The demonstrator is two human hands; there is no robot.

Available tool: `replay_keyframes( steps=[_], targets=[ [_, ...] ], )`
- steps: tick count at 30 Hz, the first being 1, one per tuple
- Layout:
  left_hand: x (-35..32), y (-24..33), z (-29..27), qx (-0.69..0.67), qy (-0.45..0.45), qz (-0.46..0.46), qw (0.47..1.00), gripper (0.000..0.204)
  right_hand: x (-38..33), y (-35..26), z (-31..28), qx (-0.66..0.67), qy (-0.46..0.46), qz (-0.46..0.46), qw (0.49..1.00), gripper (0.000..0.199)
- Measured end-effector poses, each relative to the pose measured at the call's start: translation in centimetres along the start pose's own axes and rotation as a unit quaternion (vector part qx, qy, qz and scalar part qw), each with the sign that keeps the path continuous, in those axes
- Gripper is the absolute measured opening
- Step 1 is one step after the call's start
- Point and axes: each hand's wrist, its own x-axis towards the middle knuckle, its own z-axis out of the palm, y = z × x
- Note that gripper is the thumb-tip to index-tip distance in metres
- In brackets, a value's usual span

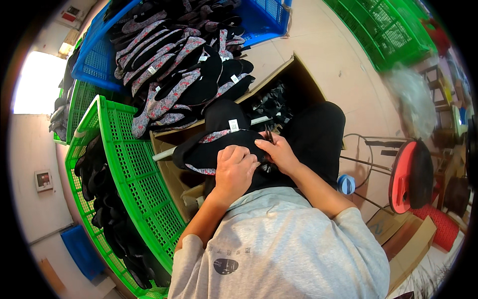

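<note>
A tall green crate (132, 164) is standing at the person's left, holding dark pieces. Beyond it, a blue crate (97, 62) is bearing a heaped pile of slippers (172, 102), which is spilling past its near side toward the lap; being stacked loosely and steeply, it could slide if an elbow or knee were bumping it. An open cardboard box (309, 79) is sitting below the legs, with dark stuff lying inside; anything slipping off the lap could be dropping in there and getting lost.

The black slipper (209, 152) with a flowered lining is resting over the lap and the box, with a pale bar (164, 153) running beneath it. As it is looking soft, it could be folding or twisting under an uneven grip.

The left hand (235, 167) is narrowing, fingers curled, onto the slipper's near side. The right hand (280, 153) is closing around what is appearing to be small dark snips (269, 134) at the slipper's right end; whether the blades are parted, I cannot tell. With the tips pointing so near the cloth, a careless squeeze could be nicking it, or the left fingertips. The white tag (233, 125) is sitting at the far edge, where it could be catching.
</note>
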Motion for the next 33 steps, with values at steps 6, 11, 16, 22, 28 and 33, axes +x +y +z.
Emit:
replay_keyframes(
  steps=[6, 11, 16, 22, 28, 33],
  targets=[
    [0.7, -0.9, 0.5, -0.047, -0.017, 0.008, 0.999, 0.012, 0.1, 0.2, -0.2, -0.004, 0.009, 0.023, 1.000, 0.027],
    [1.1, -1.2, 0.7, -0.027, -0.052, 0.027, 0.998, 0.010, -0.3, 0.6, -1.4, 0.001, -0.017, 0.032, 0.999, 0.032],
    [1.0, -1.3, 1.1, -0.019, -0.041, 0.027, 0.999, 0.008, -1.5, -0.2, -3.0, -0.088, -0.036, -0.011, 0.995, 0.034],
    [1.0, -1.1, 1.4, -0.010, -0.026, 0.026, 0.999, 0.007, -3.5, 1.5, -5.1, -0.111, -0.088, -0.071, 0.987, 0.027],
    [1.4, -0.9, 1.4, -0.007, -0.032, 0.020, 0.999, 0.008, -4.5, 4.7, -4.0, -0.224, -0.044, -0.159, 0.961, 0.033],
    [1.5, -0.6, 1.4, 0.000, -0.035, 0.008, 0.999, 0.008, -4.5, 3.6, -3.2, -0.312, 0.005, -0.211, 0.926, 0.031]
  ],
)
